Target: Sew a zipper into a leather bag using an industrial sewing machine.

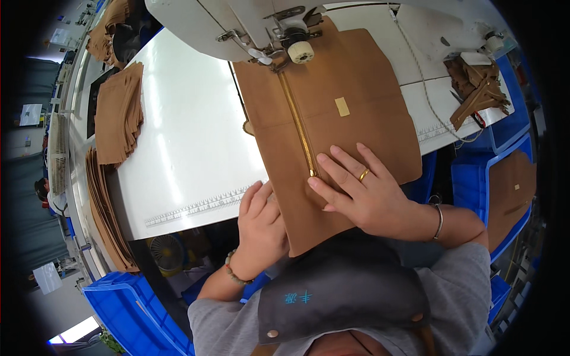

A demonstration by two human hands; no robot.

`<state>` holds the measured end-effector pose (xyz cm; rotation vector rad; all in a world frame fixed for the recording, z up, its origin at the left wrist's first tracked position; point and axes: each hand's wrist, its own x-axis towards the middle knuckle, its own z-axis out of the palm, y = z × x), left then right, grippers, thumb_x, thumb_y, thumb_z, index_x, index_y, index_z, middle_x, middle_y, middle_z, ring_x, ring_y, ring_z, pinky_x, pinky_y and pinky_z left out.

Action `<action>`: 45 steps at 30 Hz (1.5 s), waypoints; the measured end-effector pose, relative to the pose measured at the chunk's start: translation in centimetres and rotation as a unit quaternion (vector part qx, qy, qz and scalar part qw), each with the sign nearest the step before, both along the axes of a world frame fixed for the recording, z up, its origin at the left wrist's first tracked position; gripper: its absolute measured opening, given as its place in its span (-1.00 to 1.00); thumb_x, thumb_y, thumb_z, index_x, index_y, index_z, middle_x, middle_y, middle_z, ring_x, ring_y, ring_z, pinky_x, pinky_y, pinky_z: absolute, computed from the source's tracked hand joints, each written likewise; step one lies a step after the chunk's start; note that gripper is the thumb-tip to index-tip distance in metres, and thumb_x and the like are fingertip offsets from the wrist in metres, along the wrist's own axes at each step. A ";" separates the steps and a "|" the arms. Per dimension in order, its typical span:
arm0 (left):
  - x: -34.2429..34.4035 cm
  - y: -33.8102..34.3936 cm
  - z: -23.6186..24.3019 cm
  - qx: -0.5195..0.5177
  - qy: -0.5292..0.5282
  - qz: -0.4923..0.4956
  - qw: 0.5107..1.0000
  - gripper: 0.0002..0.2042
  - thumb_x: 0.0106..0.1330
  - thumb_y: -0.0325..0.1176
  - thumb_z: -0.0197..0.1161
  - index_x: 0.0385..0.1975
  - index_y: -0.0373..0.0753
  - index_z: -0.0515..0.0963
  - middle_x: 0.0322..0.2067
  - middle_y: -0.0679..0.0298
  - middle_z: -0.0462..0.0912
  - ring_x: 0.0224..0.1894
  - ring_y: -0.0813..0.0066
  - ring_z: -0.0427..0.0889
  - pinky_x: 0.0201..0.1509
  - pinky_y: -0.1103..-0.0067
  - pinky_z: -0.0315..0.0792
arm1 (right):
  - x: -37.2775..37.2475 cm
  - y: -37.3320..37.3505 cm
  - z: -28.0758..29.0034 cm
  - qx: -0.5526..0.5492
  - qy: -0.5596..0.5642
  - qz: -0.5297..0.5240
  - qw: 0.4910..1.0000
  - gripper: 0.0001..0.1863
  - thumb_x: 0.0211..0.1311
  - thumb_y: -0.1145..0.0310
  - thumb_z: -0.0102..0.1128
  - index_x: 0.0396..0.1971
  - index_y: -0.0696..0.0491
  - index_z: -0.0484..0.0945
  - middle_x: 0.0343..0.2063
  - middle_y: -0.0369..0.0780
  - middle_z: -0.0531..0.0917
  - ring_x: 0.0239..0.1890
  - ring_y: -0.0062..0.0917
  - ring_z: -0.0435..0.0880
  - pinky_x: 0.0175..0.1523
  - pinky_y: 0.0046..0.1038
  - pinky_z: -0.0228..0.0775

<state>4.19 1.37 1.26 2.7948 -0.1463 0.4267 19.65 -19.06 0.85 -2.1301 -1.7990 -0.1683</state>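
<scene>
A brown leather-like panel (pixel 371 74) lies on the white sewing table, its far part under the sewing machine head (pixel 208 21). A brass-toothed zipper (pixel 298 124) runs down the panel from the presser foot (pixel 277 64), with its slider (pixel 312 172) at the near end. My right hand (pixel 368 193) rests flat on the panel beside the slider, fingers spread, a gold ring on one. My left hand (pixel 261 222) is curled at the panel's left edge and grips it there; its thumb is hidden. A small tan patch (pixel 342 107) sits right of the zipper.
Stacked brown pieces (pixel 119 115) lie at the table's left side, and more (pixel 107 207) hang off its edge. Brown scraps (pixel 480 89) are piled at the right. Blue bins (pixel 133 308) stand lower left and at the right, where one holds another brown panel (pixel 510 184).
</scene>
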 end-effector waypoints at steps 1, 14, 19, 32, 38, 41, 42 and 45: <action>0.3 0.5 0.2 0.000 -0.016 0.003 1.000 -0.69 0.09 -0.48 0.34 -0.11 -0.23 0.70 0.01 0.15 0.71 0.13 0.09 0.64 0.18 0.25 0.54 | 0.0 0.0 0.0 0.004 -0.001 0.007 1.000 -0.40 0.29 0.08 0.35 0.28 0.00 0.55 0.32 0.01 0.51 0.36 -0.07 0.51 0.36 0.12 0.37; 7.1 2.9 1.5 0.023 0.038 0.029 0.999 -0.35 0.16 -0.01 0.49 0.20 -0.27 0.59 0.27 0.15 0.60 0.33 0.11 0.55 0.42 0.16 0.35 | 1.2 0.3 1.0 0.008 -0.005 0.057 0.998 -0.45 0.27 0.11 0.33 0.10 0.22 0.63 0.19 0.13 0.59 0.29 -0.06 0.58 0.34 -0.04 0.45; 8.0 3.9 1.7 0.053 0.031 -0.004 0.998 -0.33 0.04 0.01 0.52 0.12 -0.28 0.63 0.13 0.20 0.67 0.22 0.19 0.61 0.35 0.23 0.43 | 4.1 1.5 2.3 0.022 0.091 0.128 0.987 -0.49 0.17 0.09 0.40 -0.02 0.17 0.64 -0.01 -0.03 0.65 0.05 -0.20 0.68 0.19 -0.17 0.53; 8.5 3.6 1.7 -0.053 0.019 -0.009 0.998 -0.12 -0.22 0.03 0.59 0.20 -0.30 0.58 0.22 0.15 0.62 0.13 0.09 0.61 0.21 0.33 0.56 | 8.7 5.2 1.5 -0.007 0.019 0.060 0.998 -0.11 -0.12 -0.25 0.45 0.12 0.12 0.60 0.18 -0.09 0.59 0.27 -0.21 0.54 0.41 -0.06 0.34; 8.7 3.7 2.3 -0.030 0.044 -0.021 0.998 -0.13 -0.22 0.01 0.58 0.18 -0.35 0.59 0.23 0.17 0.62 0.11 0.12 0.61 0.19 0.36 0.57 | 8.1 4.7 1.9 -0.030 -0.001 0.058 0.998 -0.09 -0.09 -0.30 0.42 0.13 0.14 0.64 0.19 -0.06 0.61 0.30 -0.20 0.55 0.45 -0.05 0.31; 8.9 3.7 2.4 -0.013 0.041 -0.024 0.999 -0.14 -0.22 0.01 0.58 0.17 -0.37 0.59 0.22 0.17 0.63 0.08 0.14 0.62 0.17 0.38 0.57 | 8.1 4.7 1.8 -0.028 -0.006 0.061 0.998 -0.11 -0.08 -0.29 0.41 0.12 0.14 0.65 0.20 -0.06 0.61 0.30 -0.20 0.55 0.45 -0.05 0.32; 9.0 3.8 2.5 -0.010 0.040 -0.024 0.999 -0.14 -0.22 0.01 0.58 0.16 -0.36 0.60 0.22 0.18 0.63 0.05 0.15 0.62 0.15 0.39 0.58 | 8.2 4.7 1.8 -0.028 -0.007 0.063 0.998 -0.11 -0.08 -0.29 0.41 0.12 0.14 0.65 0.20 -0.06 0.61 0.30 -0.20 0.55 0.45 -0.05 0.32; 9.6 4.2 2.5 -0.004 0.033 -0.024 0.999 -0.14 -0.23 0.02 0.58 0.15 -0.36 0.61 0.20 0.18 0.64 0.01 0.17 0.62 0.12 0.40 0.58 | 8.6 5.0 1.6 -0.021 -0.015 0.061 0.998 -0.12 -0.06 -0.29 0.40 0.13 0.13 0.64 0.20 -0.06 0.60 0.30 -0.20 0.55 0.44 -0.05 0.33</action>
